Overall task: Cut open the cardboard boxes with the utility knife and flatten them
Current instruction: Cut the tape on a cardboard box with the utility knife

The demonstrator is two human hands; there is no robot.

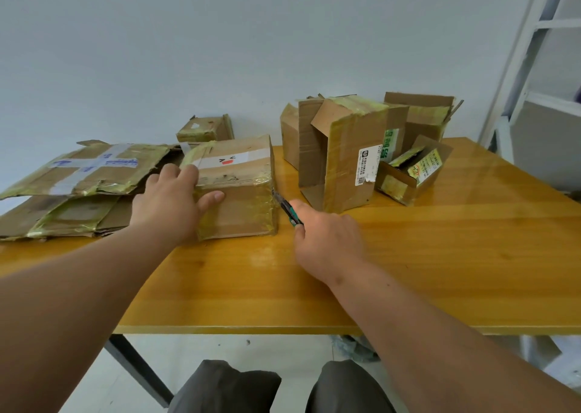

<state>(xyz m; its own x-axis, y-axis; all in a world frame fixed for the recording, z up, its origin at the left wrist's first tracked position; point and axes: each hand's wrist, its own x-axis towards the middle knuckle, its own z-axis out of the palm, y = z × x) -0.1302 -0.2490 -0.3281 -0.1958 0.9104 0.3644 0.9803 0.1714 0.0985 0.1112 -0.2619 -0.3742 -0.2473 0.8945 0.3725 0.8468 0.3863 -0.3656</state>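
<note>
Left hand point(171, 203) lies spread, fingers relaxed, on the box point(236, 186) at table point(440, 255) centre, right hand point(327, 239) at 3 o'clock grasping the knife point(287, 208), blade touching its right edge

A plain pale wall point(220, 35) stood behind the shiny yellow wood counter point(440, 255) — it had dark legs. The floor point(251, 349) was light, and a white metal shelf point(540, 66) stood at the right.

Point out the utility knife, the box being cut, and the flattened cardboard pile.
utility knife point(286, 209): head view, on its dark body ahead of the right hand.
box point(239, 211): head view, on its near face.
flattened cardboard pile point(85, 170): head view, on the top sheet.
</note>
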